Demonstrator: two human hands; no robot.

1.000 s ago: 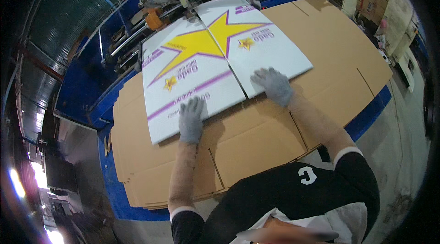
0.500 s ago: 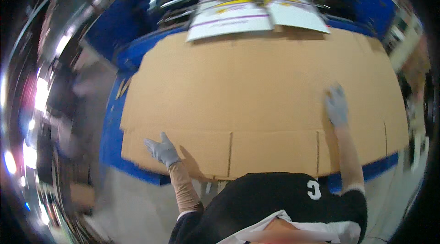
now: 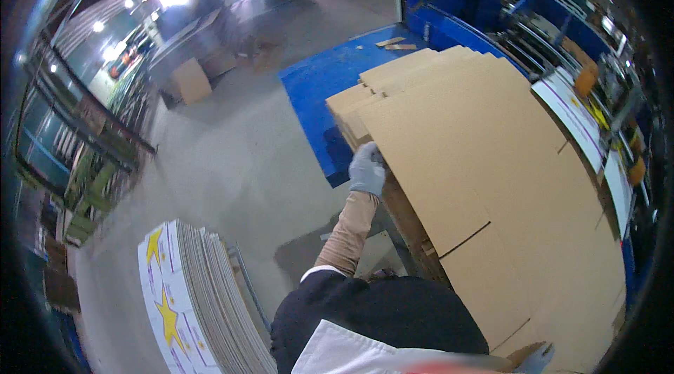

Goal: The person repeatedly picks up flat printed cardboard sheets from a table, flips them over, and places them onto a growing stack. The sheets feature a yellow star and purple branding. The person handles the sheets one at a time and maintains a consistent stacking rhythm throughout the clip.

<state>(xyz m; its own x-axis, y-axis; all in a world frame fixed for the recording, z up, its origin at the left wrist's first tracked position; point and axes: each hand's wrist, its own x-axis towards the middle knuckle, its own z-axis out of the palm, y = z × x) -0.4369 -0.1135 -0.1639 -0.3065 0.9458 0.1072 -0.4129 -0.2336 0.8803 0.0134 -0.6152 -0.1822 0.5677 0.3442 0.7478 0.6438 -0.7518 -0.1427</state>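
Note:
A large brown cardboard sheet [image 3: 484, 156] with slits along its near edge lies over a stack of similar cardboard [image 3: 349, 108]. My left hand [image 3: 367, 169], in a grey glove, is closed on the sheet's left edge near the corner, fingers partly hidden by the board. At the lower edge of the picture, my right hand [image 3: 538, 358], also gloved, rests at the sheet; most of its fingers are hidden from view.
Blue machine bed [image 3: 319, 93] lies under the stack, with cardboard scraps [image 3: 397, 44] on it. White printed boards [image 3: 572, 114] lie under rollers at the right. A pile of white boards with yellow stars [image 3: 168, 304] stands on the floor at lower left.
My view has swung left, bringing the floor and pile of printed boards into sight. My left hand was open above the sheet and has now closed on its edge. My right hand appears lower.

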